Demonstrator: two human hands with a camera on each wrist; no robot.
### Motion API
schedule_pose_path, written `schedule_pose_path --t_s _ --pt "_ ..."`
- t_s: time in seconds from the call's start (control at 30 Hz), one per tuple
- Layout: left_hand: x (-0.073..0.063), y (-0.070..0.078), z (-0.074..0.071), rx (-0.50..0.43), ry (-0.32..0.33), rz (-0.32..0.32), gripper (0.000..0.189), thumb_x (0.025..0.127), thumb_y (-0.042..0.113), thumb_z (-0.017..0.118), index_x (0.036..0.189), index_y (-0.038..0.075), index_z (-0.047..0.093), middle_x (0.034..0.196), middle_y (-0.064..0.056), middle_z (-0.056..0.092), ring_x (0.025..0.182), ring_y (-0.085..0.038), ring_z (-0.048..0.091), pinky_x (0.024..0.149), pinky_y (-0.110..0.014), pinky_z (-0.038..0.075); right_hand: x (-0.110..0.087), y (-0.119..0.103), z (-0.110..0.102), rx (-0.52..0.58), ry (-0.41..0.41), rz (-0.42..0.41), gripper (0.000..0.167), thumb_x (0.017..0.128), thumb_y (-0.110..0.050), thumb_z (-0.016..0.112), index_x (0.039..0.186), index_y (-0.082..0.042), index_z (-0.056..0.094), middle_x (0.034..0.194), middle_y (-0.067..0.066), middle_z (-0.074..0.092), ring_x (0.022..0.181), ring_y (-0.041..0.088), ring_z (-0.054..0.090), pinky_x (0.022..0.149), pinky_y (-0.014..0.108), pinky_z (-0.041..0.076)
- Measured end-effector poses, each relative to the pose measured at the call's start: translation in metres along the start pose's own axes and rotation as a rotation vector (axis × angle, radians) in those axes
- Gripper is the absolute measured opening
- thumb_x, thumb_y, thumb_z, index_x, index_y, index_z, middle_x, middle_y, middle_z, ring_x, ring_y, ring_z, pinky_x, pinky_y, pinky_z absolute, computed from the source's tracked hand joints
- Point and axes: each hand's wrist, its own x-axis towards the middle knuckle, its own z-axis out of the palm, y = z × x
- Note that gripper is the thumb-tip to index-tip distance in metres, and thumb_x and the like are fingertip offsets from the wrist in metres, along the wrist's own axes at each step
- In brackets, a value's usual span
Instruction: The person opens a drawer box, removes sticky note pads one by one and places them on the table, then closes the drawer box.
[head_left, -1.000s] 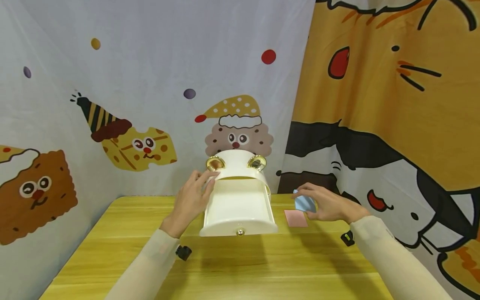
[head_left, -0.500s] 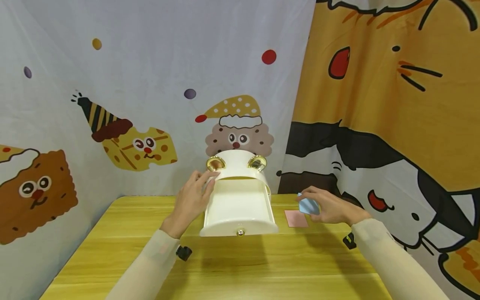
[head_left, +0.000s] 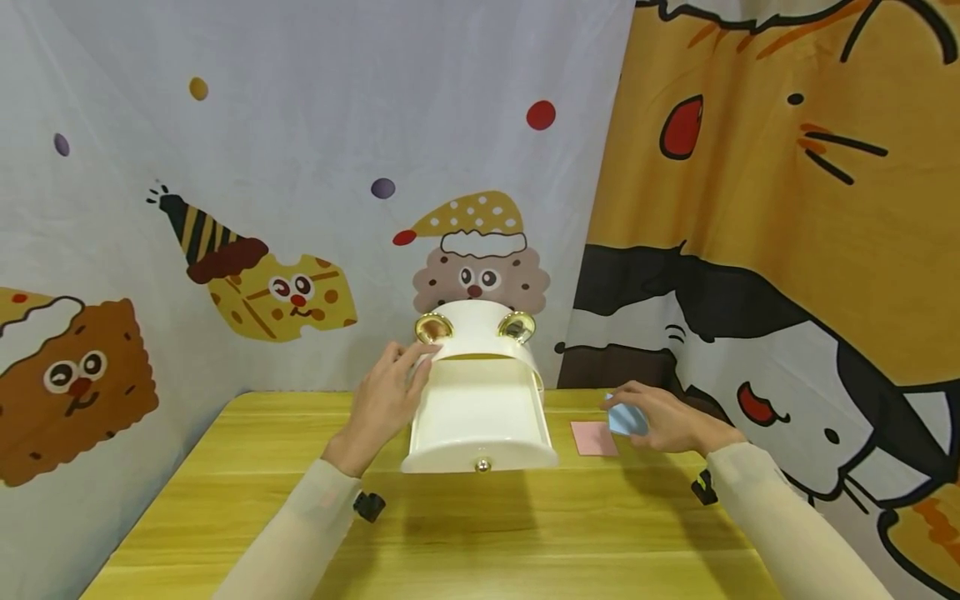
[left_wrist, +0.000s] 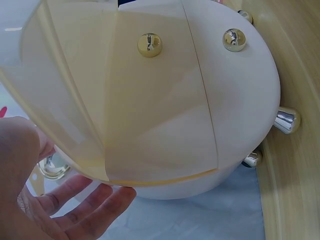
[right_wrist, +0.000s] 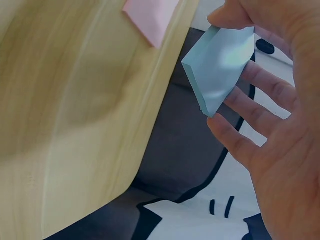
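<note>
In the head view a white storage box [head_left: 480,329] with two gold ring-shaped ears stands mid-table, its drawer [head_left: 480,408] pulled out toward me. A gold knob [head_left: 483,465] is on the drawer front. My left hand [head_left: 384,400] rests against the box's left side; in the left wrist view its loosely straight fingers [left_wrist: 95,205] touch the box's edge. To the right, my right hand [head_left: 667,421] pinches a blue sticky note pad [right_wrist: 220,67] between thumb and fingertips, held above the table. A pink sticky note pad [head_left: 594,438] lies flat beside the box.
The wooden table [head_left: 465,542] ends at a back edge close behind the box. A printed cartoon curtain [head_left: 300,167] hangs around the back and sides. Gold feet [left_wrist: 287,120] support the box.
My right hand has shifted slightly right with the blue sticky note pad, uncovering more of the pink one. The left hand and the box hold their place.
</note>
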Motion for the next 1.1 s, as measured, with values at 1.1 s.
schedule_pose_path --t_s 1.1 --pt "-0.001 -0.004 0.002 -0.006 0.038 0.016 0.033 0.124 0.030 0.061 0.153 0.030 0.075 0.118 -0.012 0.067 0.075 -0.016 0.054 0.063 -0.033 0.048 -0.007 0.031 0.035 0.009 -0.084 0.065 0.061 0.087 -0.006 0.096 0.143 -0.024 0.080 0.153 0.013 0.070 0.136 0.040 0.069 0.108 0.064 0.062"
